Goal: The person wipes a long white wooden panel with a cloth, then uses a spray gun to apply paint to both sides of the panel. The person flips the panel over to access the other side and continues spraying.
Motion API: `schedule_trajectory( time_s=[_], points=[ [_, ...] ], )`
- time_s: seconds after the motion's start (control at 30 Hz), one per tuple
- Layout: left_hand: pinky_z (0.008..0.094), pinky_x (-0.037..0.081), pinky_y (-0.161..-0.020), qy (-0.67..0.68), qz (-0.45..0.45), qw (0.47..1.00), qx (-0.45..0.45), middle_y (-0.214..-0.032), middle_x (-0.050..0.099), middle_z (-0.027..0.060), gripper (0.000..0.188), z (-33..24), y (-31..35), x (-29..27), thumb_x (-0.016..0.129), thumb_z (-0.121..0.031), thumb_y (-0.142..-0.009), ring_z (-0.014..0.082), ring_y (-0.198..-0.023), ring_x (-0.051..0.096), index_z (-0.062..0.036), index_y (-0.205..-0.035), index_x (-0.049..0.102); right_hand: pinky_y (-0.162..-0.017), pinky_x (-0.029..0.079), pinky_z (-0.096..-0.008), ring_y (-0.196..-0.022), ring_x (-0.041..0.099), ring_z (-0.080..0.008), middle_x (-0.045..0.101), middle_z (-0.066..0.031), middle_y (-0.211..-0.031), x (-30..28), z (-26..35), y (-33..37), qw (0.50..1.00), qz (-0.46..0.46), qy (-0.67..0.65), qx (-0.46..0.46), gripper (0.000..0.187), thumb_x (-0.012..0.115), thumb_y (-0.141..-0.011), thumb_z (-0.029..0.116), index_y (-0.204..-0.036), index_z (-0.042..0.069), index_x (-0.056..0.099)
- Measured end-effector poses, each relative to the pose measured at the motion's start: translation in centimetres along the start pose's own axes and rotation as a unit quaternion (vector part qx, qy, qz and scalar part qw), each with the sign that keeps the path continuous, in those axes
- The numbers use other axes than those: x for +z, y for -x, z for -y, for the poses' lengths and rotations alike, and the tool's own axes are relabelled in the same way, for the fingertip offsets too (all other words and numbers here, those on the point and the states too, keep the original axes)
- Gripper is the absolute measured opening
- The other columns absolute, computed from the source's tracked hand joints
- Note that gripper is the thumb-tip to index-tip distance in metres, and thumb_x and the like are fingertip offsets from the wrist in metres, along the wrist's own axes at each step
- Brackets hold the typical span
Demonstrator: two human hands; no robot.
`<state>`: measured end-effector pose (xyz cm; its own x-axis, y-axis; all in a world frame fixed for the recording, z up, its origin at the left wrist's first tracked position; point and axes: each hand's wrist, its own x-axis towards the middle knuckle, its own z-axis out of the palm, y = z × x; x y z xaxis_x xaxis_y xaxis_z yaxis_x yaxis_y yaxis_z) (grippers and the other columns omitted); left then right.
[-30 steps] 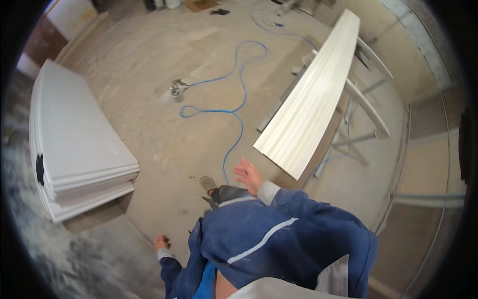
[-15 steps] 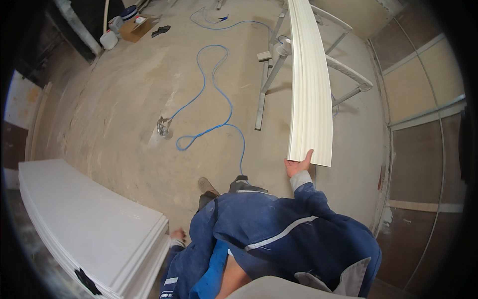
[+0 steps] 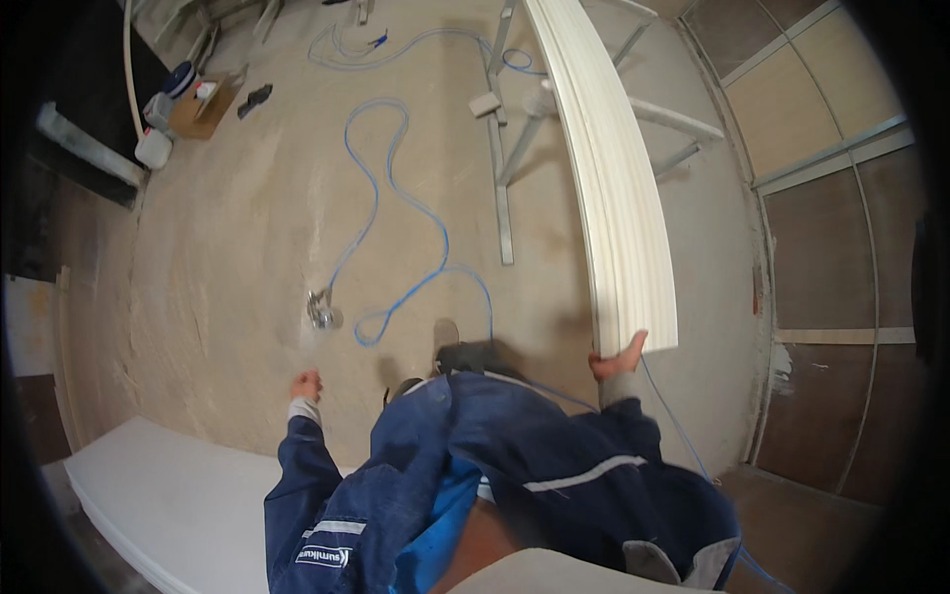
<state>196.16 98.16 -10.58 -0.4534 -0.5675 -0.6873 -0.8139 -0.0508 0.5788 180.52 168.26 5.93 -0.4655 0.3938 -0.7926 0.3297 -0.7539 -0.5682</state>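
My right hand (image 3: 616, 362) grips the near end of a long, off-white grooved moulding (image 3: 627, 228), thumb on top and the other fingers mostly hidden at its edge and underside. The moulding runs away from me over the metal trestles (image 3: 503, 188); whether it rests on them I cannot tell. My left hand (image 3: 307, 384) is held out at my left side above the floor, its fingers loosely curled in, with nothing seen in it. Below that arm lies a stack of pale flat panels (image 3: 168, 485), partly covered by my sleeve.
A blue air hose (image 3: 404, 188) loops across the concrete floor to a small metal tool (image 3: 319, 309). A small block (image 3: 485, 104) sits by the trestle. A cardboard box (image 3: 203, 111) and a white canister (image 3: 152, 148) stand far left. A panelled partition (image 3: 831, 228) runs along the right.
My left hand has swung forward and away from the panel stack's edge. My right hand still holds the moulding's end, now lower and slightly right in view. The whole view has shifted.
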Motion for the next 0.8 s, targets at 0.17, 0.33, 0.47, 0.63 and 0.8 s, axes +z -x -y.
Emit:
schedule_trajectory(
  time_s=[0.17,0.33,0.47,0.63,0.8],
  points=[
    [0.0341,0.048,-0.056,-0.111,0.094,0.989,0.036,-0.084,0.069,0.0024,0.041,-8.3,-3.8,6.2,0.071,-0.048,-0.093,0.0158,-0.072,0.065,-0.0081,-0.102,0.069,-0.070,0.039,-0.0423,-0.099,0.052,-0.0235,0.062,0.0026,-0.122,2.6,-2.7,0.6,0.997,-0.063,-0.012,0.033,0.082,0.049,-0.076,0.093,-0.129,0.032,0.059],
    [0.0349,0.051,-0.063,-0.140,0.139,0.980,0.028,-0.088,0.071,0.0065,0.047,-16.5,-8.5,9.9,0.071,-0.047,-0.092,0.0185,-0.076,0.067,-0.0028,-0.108,0.070,-0.075,0.040,-0.0438,-0.103,0.053,-0.0232,0.062,0.0012,-0.126,2.5,-4.8,-0.3,0.984,-0.104,-0.146,0.004,0.082,0.050,-0.079,0.089,-0.133,0.028,0.057],
    [0.0363,0.055,-0.074,-0.212,0.156,0.964,-0.033,-0.091,0.073,0.0125,0.051,-21.8,-15.7,10.5,0.072,-0.044,-0.090,0.0217,-0.079,0.069,0.0034,-0.110,0.072,-0.079,0.045,-0.0470,-0.107,0.056,-0.0245,0.062,-0.0012,-0.128,3.2,-7.4,-1.9,0.960,-0.138,-0.245,-0.010,0.079,0.055,-0.082,0.081,-0.134,0.022,0.057],
    [0.0417,0.054,-0.087,-0.318,0.170,0.930,-0.075,-0.101,0.077,0.0111,0.057,-32.4,-30.5,10.6,0.061,-0.054,-0.091,0.0281,-0.091,0.072,-0.0040,-0.112,0.075,-0.076,0.049,-0.0455,-0.095,0.062,-0.0254,0.067,-0.0056,-0.113,16.4,-13.2,-8.7,0.947,-0.222,0.228,0.046,0.068,0.060,-0.085,0.070,-0.122,0.013,0.063],
    [0.0390,0.054,-0.093,-0.342,0.157,0.925,0.048,-0.101,0.077,0.0162,0.045,-50.8,-44.4,9.6,0.069,-0.040,-0.089,0.0284,-0.097,0.073,-0.0029,-0.113,0.075,-0.073,0.053,-0.0441,-0.082,0.067,-0.0264,0.071,-0.0100,-0.099,36.0,-15.9,-15.3,0.732,-0.098,0.671,0.059,0.058,0.065,-0.089,0.059,-0.111,0.005,0.068]
  ],
)
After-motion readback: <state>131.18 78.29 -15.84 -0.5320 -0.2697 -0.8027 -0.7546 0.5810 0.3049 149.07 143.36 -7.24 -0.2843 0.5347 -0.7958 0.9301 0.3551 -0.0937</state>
